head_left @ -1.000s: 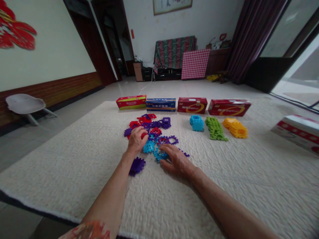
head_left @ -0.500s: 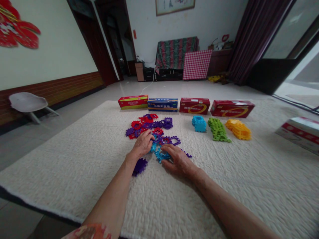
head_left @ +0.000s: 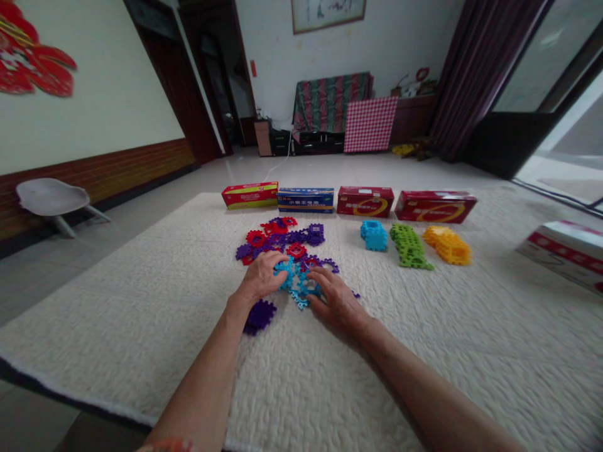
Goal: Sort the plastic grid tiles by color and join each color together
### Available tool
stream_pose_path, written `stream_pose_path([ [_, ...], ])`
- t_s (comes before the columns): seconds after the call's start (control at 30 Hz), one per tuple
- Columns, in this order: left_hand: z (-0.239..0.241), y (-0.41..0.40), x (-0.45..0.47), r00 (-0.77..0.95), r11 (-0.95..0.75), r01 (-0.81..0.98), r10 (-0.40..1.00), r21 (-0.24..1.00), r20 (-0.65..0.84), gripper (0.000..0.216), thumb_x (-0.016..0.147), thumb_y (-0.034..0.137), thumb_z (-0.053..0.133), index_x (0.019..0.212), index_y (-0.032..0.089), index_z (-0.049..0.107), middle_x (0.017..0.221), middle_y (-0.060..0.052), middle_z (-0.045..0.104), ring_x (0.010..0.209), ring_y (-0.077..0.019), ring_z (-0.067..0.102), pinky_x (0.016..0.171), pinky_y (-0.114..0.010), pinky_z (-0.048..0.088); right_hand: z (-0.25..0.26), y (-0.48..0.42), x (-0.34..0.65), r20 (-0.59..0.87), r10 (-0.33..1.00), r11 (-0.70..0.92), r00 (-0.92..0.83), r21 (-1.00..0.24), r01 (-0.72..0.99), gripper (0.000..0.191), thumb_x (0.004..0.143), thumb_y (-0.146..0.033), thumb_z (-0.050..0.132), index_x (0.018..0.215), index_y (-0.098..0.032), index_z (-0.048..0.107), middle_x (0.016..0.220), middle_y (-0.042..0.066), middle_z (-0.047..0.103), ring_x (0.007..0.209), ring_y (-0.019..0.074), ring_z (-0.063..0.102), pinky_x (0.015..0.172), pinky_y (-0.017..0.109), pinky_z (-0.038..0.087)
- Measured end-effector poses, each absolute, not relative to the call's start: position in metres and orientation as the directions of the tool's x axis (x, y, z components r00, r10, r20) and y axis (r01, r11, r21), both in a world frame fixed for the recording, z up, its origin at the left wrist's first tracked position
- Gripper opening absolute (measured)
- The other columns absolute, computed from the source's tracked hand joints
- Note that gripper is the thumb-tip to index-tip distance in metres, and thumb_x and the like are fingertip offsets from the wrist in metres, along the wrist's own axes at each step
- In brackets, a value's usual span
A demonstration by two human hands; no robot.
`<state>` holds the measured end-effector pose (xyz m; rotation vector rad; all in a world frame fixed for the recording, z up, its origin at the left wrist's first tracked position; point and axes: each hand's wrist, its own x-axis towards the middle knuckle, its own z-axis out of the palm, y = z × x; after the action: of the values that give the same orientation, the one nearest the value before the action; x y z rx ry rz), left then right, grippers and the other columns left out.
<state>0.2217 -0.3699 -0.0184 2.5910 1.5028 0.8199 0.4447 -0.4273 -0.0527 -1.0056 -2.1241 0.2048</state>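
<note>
Light-blue toothed plastic building pieces [head_left: 294, 280] lie between my two hands on the cream quilted cover. My left hand [head_left: 262, 275] curls its fingers and thumb round the left edge of these pieces. From the right, my right hand [head_left: 336, 301] has bent fingers over them and its thumb beneath, with blue pieces in the gap. Behind is a loose spread of purple pieces [head_left: 298, 236] and red pieces [head_left: 255, 238]. A dark purple piece [head_left: 260, 316] rests below my left wrist. Another purple bit shows beside my right hand, mostly covered.
To the right stand sorted stacks: blue [head_left: 375, 236], green [head_left: 409, 246] and yellow [head_left: 448, 245]. Behind them runs a row of boxes: red-and-yellow [head_left: 250, 195], blue [head_left: 305, 200] and two dark red ones [head_left: 365, 201]. A white-and-red box [head_left: 568, 253] sits at far right.
My left hand has shifted slightly left and its thumb now lies across the blue pieces. The blue pieces have spread or turned a little between the hands. The right hand stays nearly in place.
</note>
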Motion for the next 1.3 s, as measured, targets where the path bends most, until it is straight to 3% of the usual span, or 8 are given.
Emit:
stream_pose_path([
  [0.17,-0.018,-0.379,0.227,0.535,-0.584,0.781,0.809,0.221,0.245,0.042,0.074,0.029,0.064,0.115,0.020,0.064,0.120,-0.006,0.065,0.111,-0.0241,0.057,0.101,-0.039,0.042,-0.056,-0.426,0.445,0.573,0.721,0.670,-0.389,-0.432,0.604,0.042,0.083,-0.020,0.061,0.125,-0.017,0.053,0.129,0.017,0.055,0.117,0.0273,0.054,0.098,0.045,0.046],
  [0.4,-0.024,-0.377,0.228,0.547,-0.602,0.748,0.798,0.279,0.253,0.049,0.074,0.031,0.068,0.122,0.021,0.061,0.121,-0.007,0.064,0.115,-0.0249,0.055,0.103,-0.039,0.040,-0.052,-0.427,0.444,0.554,0.731,0.660,-0.397,-0.429,0.617,0.042,0.083,-0.019,0.061,0.124,-0.016,0.054,0.127,0.016,0.057,0.115,0.0278,0.055,0.097,0.045,0.046],
  [0.63,-0.024,-0.375,0.228,0.453,-0.566,0.747,0.817,0.348,0.357,0.060,0.069,0.025,0.071,0.127,0.019,0.056,0.114,-0.008,0.060,0.108,-0.0237,0.057,0.098,-0.038,0.045,-0.055,-0.426,0.445,0.574,0.722,0.664,-0.386,-0.420,0.619,0.045,0.082,-0.020,0.062,0.125,-0.018,0.052,0.128,0.016,0.056,0.117,0.0280,0.054,0.097,0.047,0.047],
  [1.0,-0.016,-0.379,0.253,0.326,-0.559,0.735,0.787,0.383,0.523,0.050,0.073,0.019,0.069,0.121,0.019,0.057,0.110,-0.007,0.063,0.105,-0.0218,0.060,0.096,-0.035,0.048,-0.051,-0.426,0.452,0.639,0.684,0.690,-0.353,-0.409,0.597,0.045,0.081,-0.019,0.062,0.125,-0.018,0.051,0.126,0.015,0.057,0.117,0.0266,0.054,0.098,0.045,0.047],
  [1.3,0.007,-0.370,0.335,0.484,-0.584,0.706,0.811,0.400,0.328,0.061,0.072,0.034,0.070,0.129,0.017,0.056,0.105,-0.008,0.065,0.097,-0.0221,0.063,0.089,-0.034,0.050,-0.048,-0.416,0.535,0.559,0.795,0.501,-0.236,-0.387,0.774,0.040,0.080,-0.020,0.058,0.120,-0.016,0.056,0.119,0.015,0.060,0.110,0.0272,0.058,0.096,0.044,0.046],
])
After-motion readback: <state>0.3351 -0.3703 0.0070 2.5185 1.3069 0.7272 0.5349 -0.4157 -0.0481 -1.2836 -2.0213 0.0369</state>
